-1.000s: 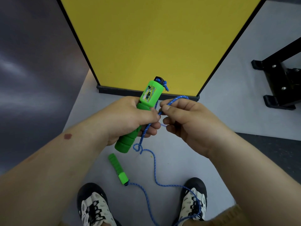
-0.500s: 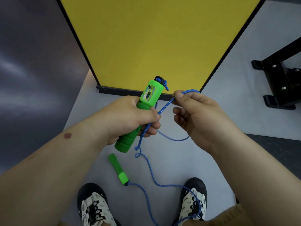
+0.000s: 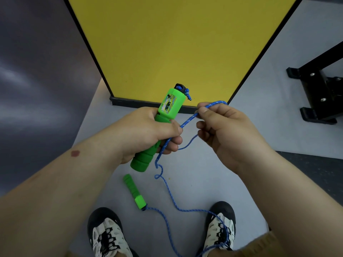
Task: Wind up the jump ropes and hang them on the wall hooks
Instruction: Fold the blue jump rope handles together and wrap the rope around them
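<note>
The winding looks barely begun: no finished coils show, most of the rope lies loose on the floor and over the right shoe, and no hooks are in view, so hanging is all still to do. The left hand grasps 1 green handle upright, thumb pressing the rope against it. The right hand pinches a bend of rope between thumb and forefinger, just right of the handle, a short slack loop sagging between the 2 hands. The 2nd handle lies on the floor below, between the shoes and the hands.
</note>
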The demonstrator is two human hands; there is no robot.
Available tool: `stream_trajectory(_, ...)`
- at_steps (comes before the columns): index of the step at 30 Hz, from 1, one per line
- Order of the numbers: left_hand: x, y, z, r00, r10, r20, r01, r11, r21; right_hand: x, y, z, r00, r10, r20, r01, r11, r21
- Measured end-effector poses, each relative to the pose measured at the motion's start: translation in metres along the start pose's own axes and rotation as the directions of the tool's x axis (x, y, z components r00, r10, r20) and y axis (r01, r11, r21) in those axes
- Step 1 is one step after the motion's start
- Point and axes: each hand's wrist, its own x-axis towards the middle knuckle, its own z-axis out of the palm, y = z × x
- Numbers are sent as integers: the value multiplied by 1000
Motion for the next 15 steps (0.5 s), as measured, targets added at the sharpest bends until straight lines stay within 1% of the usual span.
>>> stream_trajectory(3, 0, 0, 0, 1000, 6, 2, -6, 1000, 13, 2, -3, -2, 997, -2, -72, 6, 998, 59)
stream_trajectory(5, 0, 0, 0, 1000, 7, 2, -7, 1000, 16, 1, -3, -2, 998, 8, -68, -3, 997, 73)
stream_trajectory(8, 0, 0, 0, 1000, 6, 1, -6, 1000, 12, -1, -3, 0, 998, 55, 6, -55, 996, 74)
stream_trajectory(12, -1, 1, 1, 1000, 15, -3, -15, 1000, 15, -7, 1, 5, 981, 98, 166, -95, 995, -25)
stream_trajectory(15, 0, 1, 1, 1000, 10, 4, -10, 1000, 16, -9, 3, 7, 978, 96, 187, -84, 994, -70)
